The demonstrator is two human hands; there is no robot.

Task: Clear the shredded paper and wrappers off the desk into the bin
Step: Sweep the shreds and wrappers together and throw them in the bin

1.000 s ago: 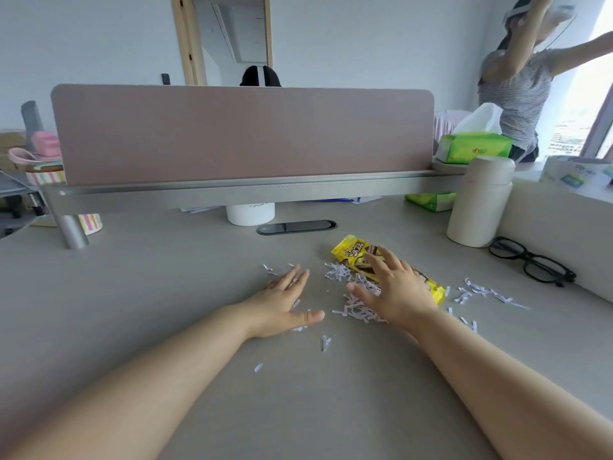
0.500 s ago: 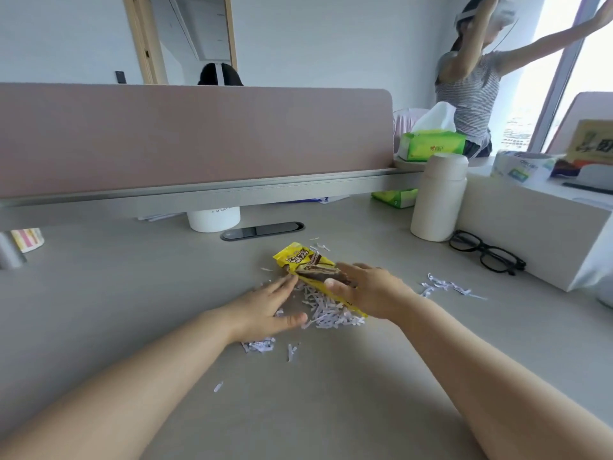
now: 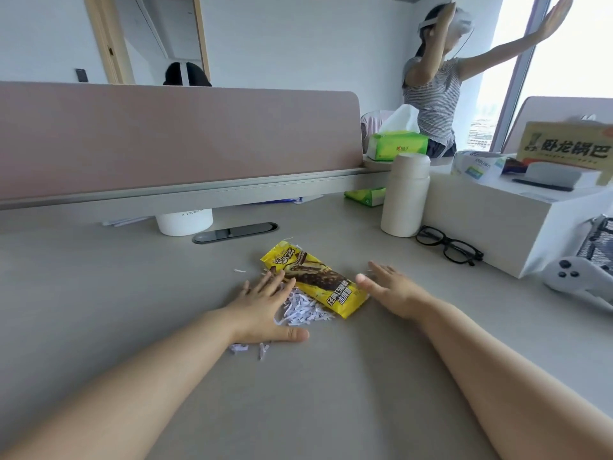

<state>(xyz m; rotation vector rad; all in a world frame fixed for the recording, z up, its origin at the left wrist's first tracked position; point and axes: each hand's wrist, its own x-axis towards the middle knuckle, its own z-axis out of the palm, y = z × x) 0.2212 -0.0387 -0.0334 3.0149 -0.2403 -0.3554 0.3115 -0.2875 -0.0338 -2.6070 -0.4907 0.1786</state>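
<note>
On the desk (image 3: 99, 293), mid-span: shredded paper (image 3: 300, 310) in one heap partly under a yellow wrapper (image 3: 315, 280), with a few stray bits (image 3: 239, 347) nearer the person. The left hand (image 3: 265, 307) lies flat, fingers straight, against the heap. The right hand (image 3: 394, 290) is spread just beside the wrapper, holding nothing. Nothing lifted yet and no bin in view, so the task looks early.

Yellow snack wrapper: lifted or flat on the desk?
Flat: yellow snack wrapper lies on grey desk; left hand and right hand flank it, neither gripping.
</note>
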